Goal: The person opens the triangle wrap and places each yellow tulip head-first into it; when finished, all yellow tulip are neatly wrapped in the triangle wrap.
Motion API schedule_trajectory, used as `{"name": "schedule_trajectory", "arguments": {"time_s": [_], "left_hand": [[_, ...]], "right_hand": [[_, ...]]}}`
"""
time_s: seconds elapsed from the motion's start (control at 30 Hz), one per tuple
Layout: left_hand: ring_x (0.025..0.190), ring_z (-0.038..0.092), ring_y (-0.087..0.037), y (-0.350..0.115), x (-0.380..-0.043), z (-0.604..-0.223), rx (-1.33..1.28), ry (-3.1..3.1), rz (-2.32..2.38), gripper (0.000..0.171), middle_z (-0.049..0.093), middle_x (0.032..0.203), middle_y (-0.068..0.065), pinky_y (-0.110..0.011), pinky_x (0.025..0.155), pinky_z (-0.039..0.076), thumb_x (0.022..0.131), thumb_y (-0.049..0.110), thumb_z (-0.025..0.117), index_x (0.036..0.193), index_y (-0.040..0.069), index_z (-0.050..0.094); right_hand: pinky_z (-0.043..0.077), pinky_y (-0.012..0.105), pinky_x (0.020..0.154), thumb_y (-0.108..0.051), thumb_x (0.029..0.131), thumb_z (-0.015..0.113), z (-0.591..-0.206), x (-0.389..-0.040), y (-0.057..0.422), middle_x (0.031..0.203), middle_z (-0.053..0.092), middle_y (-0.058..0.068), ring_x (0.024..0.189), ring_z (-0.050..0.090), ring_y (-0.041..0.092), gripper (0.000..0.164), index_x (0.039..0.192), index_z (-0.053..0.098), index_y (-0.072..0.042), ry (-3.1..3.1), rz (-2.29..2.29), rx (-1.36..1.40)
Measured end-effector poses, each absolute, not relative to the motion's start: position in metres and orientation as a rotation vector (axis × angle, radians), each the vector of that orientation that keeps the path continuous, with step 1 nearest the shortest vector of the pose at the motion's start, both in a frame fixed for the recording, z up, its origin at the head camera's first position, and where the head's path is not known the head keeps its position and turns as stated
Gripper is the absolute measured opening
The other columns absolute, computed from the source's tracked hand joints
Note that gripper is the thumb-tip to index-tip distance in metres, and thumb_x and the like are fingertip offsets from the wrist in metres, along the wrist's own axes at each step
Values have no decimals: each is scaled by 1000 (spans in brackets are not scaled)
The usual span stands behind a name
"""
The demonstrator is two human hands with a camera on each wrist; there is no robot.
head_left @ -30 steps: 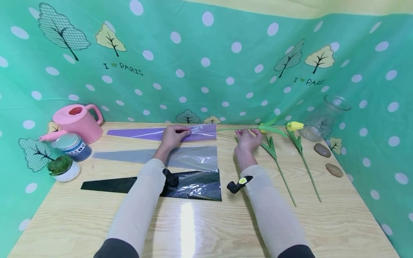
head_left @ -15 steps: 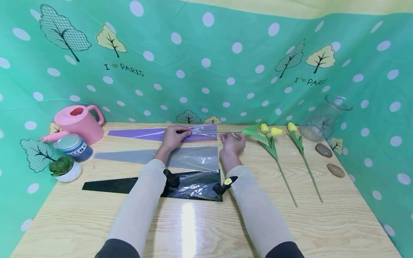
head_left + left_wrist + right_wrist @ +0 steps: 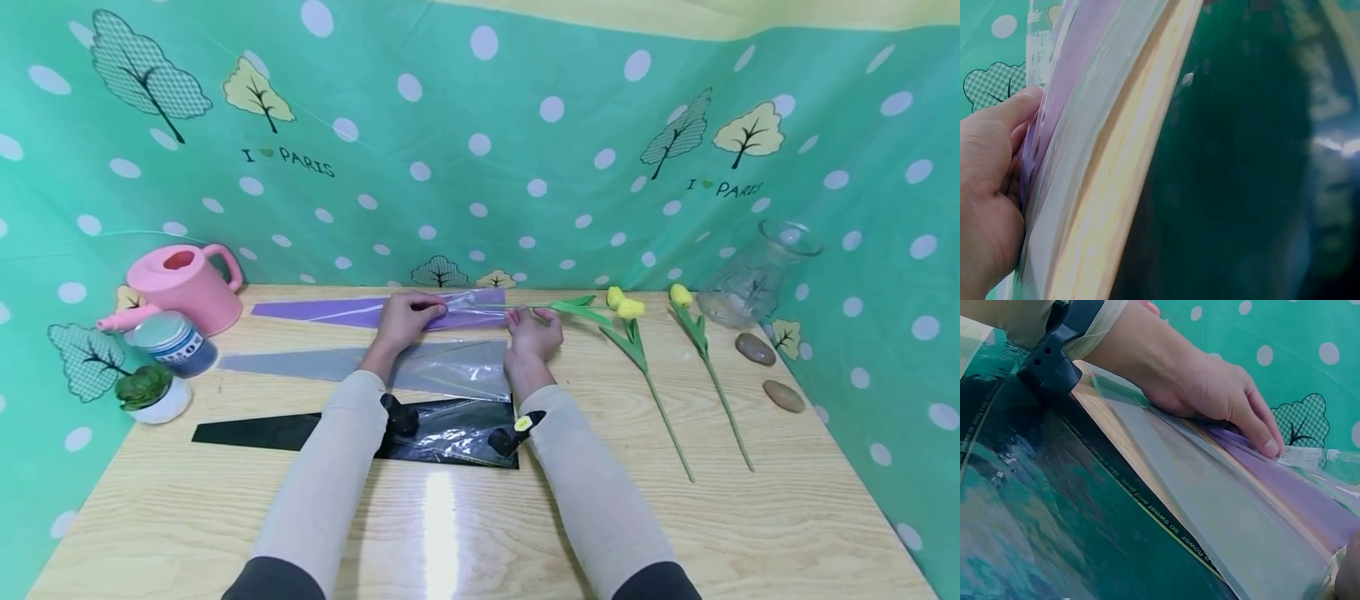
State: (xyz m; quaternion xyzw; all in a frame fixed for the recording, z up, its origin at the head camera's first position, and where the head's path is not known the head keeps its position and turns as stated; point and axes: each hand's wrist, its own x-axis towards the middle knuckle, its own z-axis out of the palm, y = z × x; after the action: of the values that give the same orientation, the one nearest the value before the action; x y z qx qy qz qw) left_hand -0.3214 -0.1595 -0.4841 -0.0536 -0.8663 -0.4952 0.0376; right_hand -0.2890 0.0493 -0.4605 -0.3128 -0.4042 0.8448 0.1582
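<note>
In the head view my left hand pinches the upper edge of the purple flower sleeve, thumb against fingertips. That grip also shows in the right wrist view, where the left hand reaches over the sleeves. At the sleeve's wide right end, my right hand holds the stem of a yellow tulip. The stem's lower end overlaps the clear part of the purple sleeve; its leaves and bloom lie to the right of the hand. A grey sleeve and a black sleeve lie nearer me.
Two more yellow tulips, a left one and a right one, lie on the right. Beyond them are a glass vase and two stones. A pink watering can, a blue jar and a potted succulent stand left.
My right hand has moved left with the tulip, bringing its stem over the purple sleeve's wide end. The left hand keeps its place on the sleeve.
</note>
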Motion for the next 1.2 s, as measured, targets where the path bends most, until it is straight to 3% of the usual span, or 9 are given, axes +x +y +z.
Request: {"name": "schedule_trajectory", "arguments": {"time_s": [0.17,0.47,0.73,0.97,1.2], "left_hand": [[121,68,-29,-160,-322,-483,-166,-2652,-1517,19,77,121,-11,-45,112,48,94,24,77,109,13,81],[119,69,-30,-160,-321,-483,-182,-2634,-1498,19,77,119,-12,-44,110,50,94,22,77,108,11,82],[120,68,-31,-159,-321,-483,-169,-2637,-1505,19,77,120,-11,-46,112,48,93,23,78,108,12,81],[120,68,-31,-159,-321,-484,-168,-2641,-1491,19,77,120,-11,-46,111,49,94,23,78,108,12,82],[120,68,-31,-158,-321,-485,-167,-2651,-1500,19,77,120,-11,-46,111,49,93,23,78,108,12,82]], "right_hand": [[63,26,83,6,92,70,-459,-289,49,112,68,22,96,75,29,19,106,59,-3,-1189,2413,-900],[63,25,85,5,93,68,-457,-286,46,115,68,21,102,73,30,34,126,60,5,-1231,2393,-901],[61,35,96,7,92,68,-449,-287,76,122,67,27,106,72,33,33,124,61,7,-1278,2429,-682],[62,32,92,6,92,71,-427,-294,134,93,68,8,88,73,20,20,112,65,4,-1549,2377,-338],[56,18,93,-10,95,74,-418,-295,197,109,70,-5,105,66,10,36,129,65,-1,-2158,2076,-148]]}}
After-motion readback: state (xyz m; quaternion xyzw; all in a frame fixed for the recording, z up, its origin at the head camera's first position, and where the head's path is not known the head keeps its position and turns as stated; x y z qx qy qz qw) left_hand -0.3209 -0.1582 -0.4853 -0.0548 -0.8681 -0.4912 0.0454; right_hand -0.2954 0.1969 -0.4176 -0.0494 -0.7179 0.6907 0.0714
